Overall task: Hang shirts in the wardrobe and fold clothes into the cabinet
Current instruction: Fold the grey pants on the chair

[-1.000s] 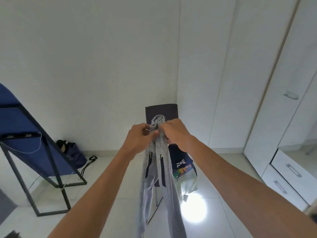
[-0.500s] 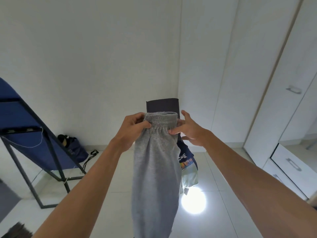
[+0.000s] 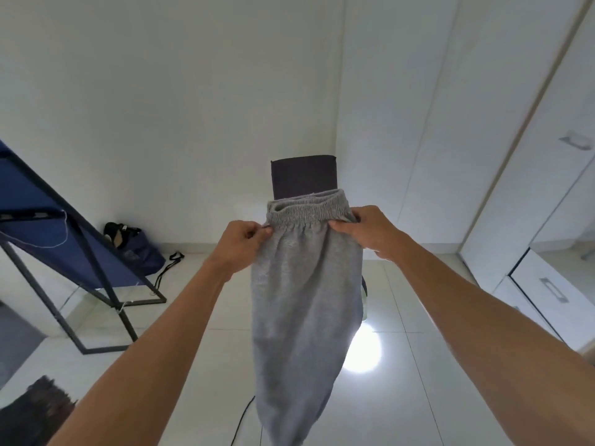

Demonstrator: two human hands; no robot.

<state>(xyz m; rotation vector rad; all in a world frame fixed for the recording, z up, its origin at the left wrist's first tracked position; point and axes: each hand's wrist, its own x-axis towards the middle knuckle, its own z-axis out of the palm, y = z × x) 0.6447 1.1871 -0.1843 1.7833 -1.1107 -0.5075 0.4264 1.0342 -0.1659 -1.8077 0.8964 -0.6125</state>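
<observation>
One pair of light grey sweatpants with a gathered elastic waistband (image 3: 306,304) hung in mid-air in front of the person, held up by its waistband and drooping straight down toward the glossy white tiled floor (image 3: 402,397). Two bare hands held it. The left hand (image 3: 243,241) was closed, thumb and fingers pinched on the left end of the waistband. The right hand (image 3: 370,231) was likewise clamped on the right end, fingers curled over the fabric edge. The two hands were apart, with the waistband stretched between them and its opening gaping slightly at the top.

Directly behind the sweatpants stood one dark grey flat rectangular panel (image 3: 304,178), upright against the corner of the white wall; what it belonged to could not be told. To the left, one blue fabric board on a black metal frame (image 3: 48,226) leaned at a slant, and one dark navy bag with black straps (image 3: 138,252) lay on the floor just beside it, against the wall. On the right stood one tall white wardrobe with flat doors (image 3: 531,156), and two white drawers with metal handles (image 3: 547,294) showed low at its near side. One bright round light reflection (image 3: 362,352) shone on the floor, just right of the hanging cloth.
</observation>
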